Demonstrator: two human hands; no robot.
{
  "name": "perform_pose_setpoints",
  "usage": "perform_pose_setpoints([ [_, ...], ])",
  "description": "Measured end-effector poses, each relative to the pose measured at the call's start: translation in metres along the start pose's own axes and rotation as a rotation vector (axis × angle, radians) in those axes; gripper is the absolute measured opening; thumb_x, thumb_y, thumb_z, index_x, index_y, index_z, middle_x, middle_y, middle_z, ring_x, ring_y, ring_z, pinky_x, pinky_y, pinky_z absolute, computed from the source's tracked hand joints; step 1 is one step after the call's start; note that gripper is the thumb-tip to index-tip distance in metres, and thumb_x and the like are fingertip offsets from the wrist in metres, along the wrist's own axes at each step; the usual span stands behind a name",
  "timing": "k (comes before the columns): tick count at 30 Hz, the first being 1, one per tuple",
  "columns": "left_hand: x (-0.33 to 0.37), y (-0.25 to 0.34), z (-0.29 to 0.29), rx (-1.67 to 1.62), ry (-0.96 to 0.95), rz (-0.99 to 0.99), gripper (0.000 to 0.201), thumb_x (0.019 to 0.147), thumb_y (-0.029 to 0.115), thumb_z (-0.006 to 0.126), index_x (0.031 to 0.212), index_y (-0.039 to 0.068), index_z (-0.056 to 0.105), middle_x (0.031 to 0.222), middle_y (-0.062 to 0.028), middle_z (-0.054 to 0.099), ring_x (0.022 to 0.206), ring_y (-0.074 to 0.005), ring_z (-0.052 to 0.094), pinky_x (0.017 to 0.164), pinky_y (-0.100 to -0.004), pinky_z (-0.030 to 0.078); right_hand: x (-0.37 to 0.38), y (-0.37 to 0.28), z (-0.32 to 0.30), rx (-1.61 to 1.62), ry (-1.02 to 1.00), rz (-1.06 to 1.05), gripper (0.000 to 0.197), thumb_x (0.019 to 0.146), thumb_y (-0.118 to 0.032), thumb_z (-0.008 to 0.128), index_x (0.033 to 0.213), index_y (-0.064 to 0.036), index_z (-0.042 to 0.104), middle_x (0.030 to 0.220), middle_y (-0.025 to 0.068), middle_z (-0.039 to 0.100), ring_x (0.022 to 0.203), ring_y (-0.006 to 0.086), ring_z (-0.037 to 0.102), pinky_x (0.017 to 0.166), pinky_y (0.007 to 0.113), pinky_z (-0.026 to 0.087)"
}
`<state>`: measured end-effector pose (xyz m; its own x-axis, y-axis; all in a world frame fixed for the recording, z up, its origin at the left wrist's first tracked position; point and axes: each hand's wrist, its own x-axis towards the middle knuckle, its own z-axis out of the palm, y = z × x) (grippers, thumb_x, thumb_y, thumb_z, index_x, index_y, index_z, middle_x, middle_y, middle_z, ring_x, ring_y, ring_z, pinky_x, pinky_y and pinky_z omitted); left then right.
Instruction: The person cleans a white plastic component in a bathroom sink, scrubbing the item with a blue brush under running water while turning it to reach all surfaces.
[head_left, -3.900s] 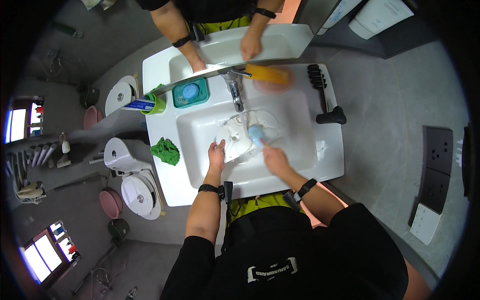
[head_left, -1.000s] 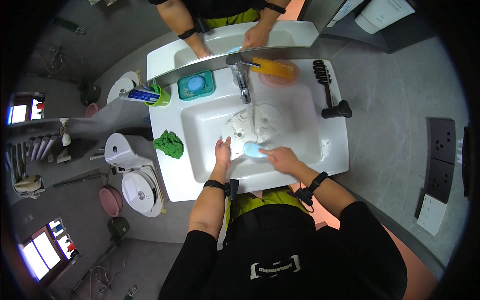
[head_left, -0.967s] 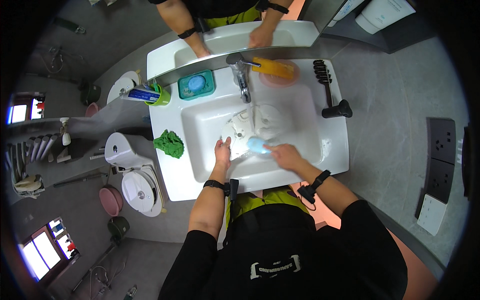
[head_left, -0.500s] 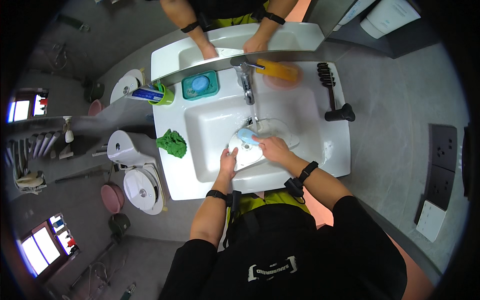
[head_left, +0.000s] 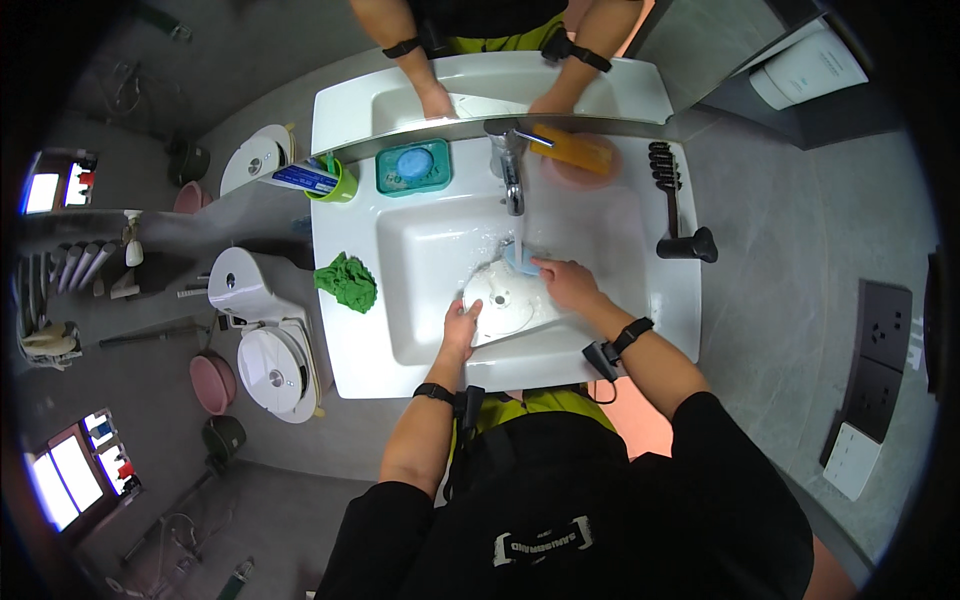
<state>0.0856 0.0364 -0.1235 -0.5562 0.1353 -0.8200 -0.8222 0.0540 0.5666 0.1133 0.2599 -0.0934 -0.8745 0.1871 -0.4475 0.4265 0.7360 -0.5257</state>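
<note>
My left hand point(head_left: 461, 326) grips the near-left edge of a flat white plastic cover point(head_left: 505, 310), with the thumb on top. This cover is rounded, has a small hole near its middle, and lies tilted inside the white sink point(head_left: 415, 345). My right hand point(head_left: 570, 285) is closed on a light blue oval scrubber point(head_left: 521, 262), which touches the far edge of the cover. A stream of water falls from the chrome faucet point(head_left: 513, 185) onto the scrubber. Splashes show around the cover's far edge.
On the left rim lie a crumpled green cloth point(head_left: 347, 282), a teal soap dish point(head_left: 441, 177) with blue soap, and a green cup point(head_left: 345, 184). An orange bottle point(head_left: 575, 149) lies behind the faucet. At right rests a dark brush point(head_left: 668, 190) beside a black handle-like object point(head_left: 687, 246).
My right hand has drawn the scrubber from the cover's middle to its far edge, under the water. My left hand keeps its grip. The view has shifted slightly.
</note>
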Motion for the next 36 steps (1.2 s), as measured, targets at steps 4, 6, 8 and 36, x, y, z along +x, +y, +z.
perform_pose_setpoints([
  [4,-0.006,0.003,0.004,0.04,0.004,-0.031,0.028,0.077,0.016,0.059,0.097,0.0,0.047,0.085,-0.0106,0.055,0.073,-0.0176,0.053,0.062,-0.0288,0.045,0.02,0.027,-0.027,-0.206,-0.179,-0.071,0.028,0.08,-0.022,0.041,0.104,-0.0236,0.057,0.088,0.0124,0.059,0.08,0.029,0.056,0.073,0.039,0.044],
  [6,-0.004,0.0,0.001,0.046,0.0,-0.036,0.029,0.077,0.017,0.06,0.097,0.0,0.048,0.085,-0.0106,0.055,0.072,-0.0175,0.053,0.062,-0.0288,0.045,0.026,0.023,-0.041,-0.308,-0.261,-0.126,0.028,0.08,-0.022,0.043,0.104,-0.0237,0.057,0.093,0.0117,0.058,0.085,0.0277,0.055,0.077,0.037,0.043],
  [8,-0.002,0.002,0.002,0.052,0.023,-0.043,0.031,0.076,0.018,0.06,0.098,0.0,0.048,0.086,-0.0107,0.055,0.072,-0.0173,0.053,0.062,-0.0288,0.044,0.033,0.019,-0.049,-0.334,-0.32,-0.151,0.029,0.078,-0.021,0.045,0.104,-0.0234,0.057,0.098,0.0117,0.057,0.089,0.0274,0.054,0.08,0.036,0.042],
  [36,0.008,-0.003,-0.005,0.114,-0.168,-0.207,0.044,0.079,0.023,0.057,0.108,-0.006,0.042,0.097,-0.0149,0.054,0.085,-0.0212,0.053,0.073,-0.0316,0.043,0.014,0.04,-0.007,0.039,-0.436,-0.036,0.035,0.075,-0.016,0.047,0.108,-0.0223,0.055,0.088,0.0149,0.06,0.079,0.0262,0.057,0.074,0.031,0.043],
])
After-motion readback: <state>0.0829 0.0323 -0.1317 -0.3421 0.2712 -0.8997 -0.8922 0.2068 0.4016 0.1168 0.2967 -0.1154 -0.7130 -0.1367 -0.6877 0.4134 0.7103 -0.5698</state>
